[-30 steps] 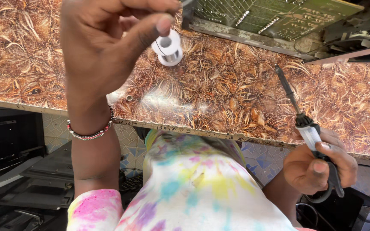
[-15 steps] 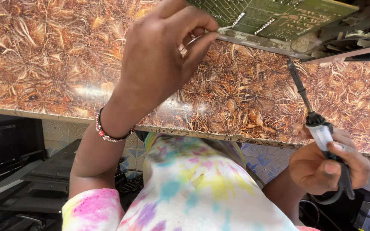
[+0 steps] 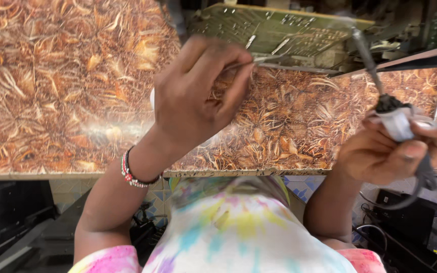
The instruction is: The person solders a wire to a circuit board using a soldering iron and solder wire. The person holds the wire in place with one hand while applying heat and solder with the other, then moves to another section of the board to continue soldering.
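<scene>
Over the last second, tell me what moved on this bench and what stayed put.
The left hand swung right toward the green circuit board, its fingers pinching a thin solder wire; the white spool seen earlier is now almost hidden behind it. The right hand rose slightly, tipping the soldering iron toward the board. The grips and the patterned worktop are unchanged.

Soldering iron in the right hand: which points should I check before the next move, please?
1. Right hand grips soldering iron by its handle: ok.
2. Left hand pinches thin wire: ok.
3. Wire end reaches green circuit board: ok; whether it touches, cannot tell.
4. Iron tip against the board: cannot tell, blurred.
5. Cord off the countertop: ok, it loops below the right hand.
</scene>
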